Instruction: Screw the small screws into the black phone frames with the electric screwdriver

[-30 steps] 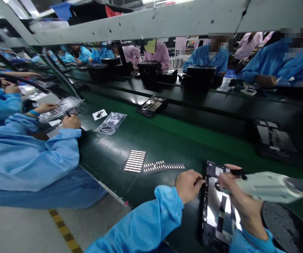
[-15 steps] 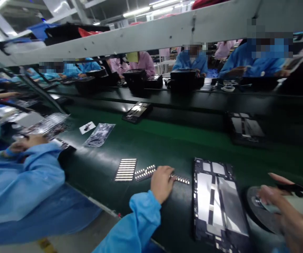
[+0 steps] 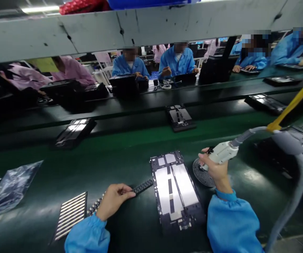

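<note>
My left hand (image 3: 115,200) pinches a thin black strip (image 3: 144,186) with rows of small parts, whose far end reaches the left edge of an open tablet-like device (image 3: 170,196). Beneath that hand, partly hidden, lies another strip (image 3: 95,206) with small pale pieces. My right hand (image 3: 217,169) is wrapped round a white electric screwdriver (image 3: 224,151) with a grey cable. The screwdriver's front end is low over a round dark dish (image 3: 204,177) to the right of the device; its tip is hard to make out.
A panel with pale bars (image 3: 71,215) and a clear plastic bag (image 3: 14,184) lie on the left. More open devices (image 3: 180,117) rest further back on the green bench. The grey cable (image 3: 292,200) and a yellow strap (image 3: 296,102) hang at right. Co-workers sit opposite.
The view has swung right. My left hand now holds the strip by the device. My right hand, with the screwdriver over the dish, shows more fully.
</note>
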A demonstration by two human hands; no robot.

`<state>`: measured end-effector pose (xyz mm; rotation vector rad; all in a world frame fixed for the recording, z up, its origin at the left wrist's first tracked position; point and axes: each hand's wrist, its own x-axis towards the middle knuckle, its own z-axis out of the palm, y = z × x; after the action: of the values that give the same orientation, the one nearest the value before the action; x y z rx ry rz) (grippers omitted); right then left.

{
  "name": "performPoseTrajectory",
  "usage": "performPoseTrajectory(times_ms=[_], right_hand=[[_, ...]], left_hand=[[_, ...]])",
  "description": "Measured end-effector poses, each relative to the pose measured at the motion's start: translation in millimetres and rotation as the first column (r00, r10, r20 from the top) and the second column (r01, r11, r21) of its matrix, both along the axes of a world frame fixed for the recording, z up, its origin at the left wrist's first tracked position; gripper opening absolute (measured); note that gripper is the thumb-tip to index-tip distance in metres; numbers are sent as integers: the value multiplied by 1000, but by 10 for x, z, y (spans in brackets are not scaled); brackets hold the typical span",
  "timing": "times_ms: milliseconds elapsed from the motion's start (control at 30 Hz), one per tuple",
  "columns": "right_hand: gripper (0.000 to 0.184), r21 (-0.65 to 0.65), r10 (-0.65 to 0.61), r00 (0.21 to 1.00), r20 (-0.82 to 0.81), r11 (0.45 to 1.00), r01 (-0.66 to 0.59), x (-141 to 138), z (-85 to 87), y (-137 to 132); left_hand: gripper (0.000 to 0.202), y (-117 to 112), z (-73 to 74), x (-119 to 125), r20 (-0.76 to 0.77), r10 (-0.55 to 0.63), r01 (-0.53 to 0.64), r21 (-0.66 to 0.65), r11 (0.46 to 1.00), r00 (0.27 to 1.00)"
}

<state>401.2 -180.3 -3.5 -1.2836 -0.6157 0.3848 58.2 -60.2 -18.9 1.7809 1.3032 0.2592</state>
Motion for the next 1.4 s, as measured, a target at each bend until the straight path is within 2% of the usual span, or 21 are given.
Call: performPoseTrajectory(times_ms=[67, 167, 300, 400, 533, 633, 733, 900, 1100, 1267, 1400], right_hand=[[27, 0, 4, 1000, 1, 1000, -4, 2, -20, 19], [26, -7, 3, 1000, 5, 1000, -3, 11, -29, 40], [27, -23, -15, 1000, -11, 1000, 15, 12, -27, 61], [27, -21, -14, 1000, -13, 1000, 14, 14, -39, 70], [26, -33, -9, 1000, 2, 999, 9, 21, -57, 64], [29, -54, -13, 1000, 24, 998, 15, 19, -60, 51], [31, -55, -15, 998, 57, 998, 18, 21, -67, 43], [32, -74, -23, 995, 92, 997, 29, 58, -97, 47], [34, -102, -23, 996, 90, 994, 32, 72, -105, 44], [36, -147, -12, 996, 93, 989, 25, 71, -104, 51], [38, -152, -14, 997, 81, 988, 26, 64, -66, 30]], left_hand=[[29, 1, 10, 15, -84, -30, 40, 120, 992, 996], [25, -27, -22, 30, -177, -43, 95, 296, 950, 983], [30, -101, -131, -13, -140, -78, 128, 395, 910, 987], [33, -171, -179, -62, -29, -28, 38, 468, 883, 999], [28, -294, -130, -26, 112, 60, -116, 606, 787, 992], [21, -402, -101, 146, 189, -14, -109, 626, 772, 982], [19, -485, -149, 404, 215, -78, -64, 581, 812, 973], [17, -559, -277, 673, 190, -60, -44, 497, 866, 980], [19, -552, -377, 595, 139, -30, -48, 524, 850, 990], [20, -377, -469, 454, -23, 105, -67, 628, 775, 994], [20, -320, -479, 413, -67, 177, -86, 678, 730, 982]])
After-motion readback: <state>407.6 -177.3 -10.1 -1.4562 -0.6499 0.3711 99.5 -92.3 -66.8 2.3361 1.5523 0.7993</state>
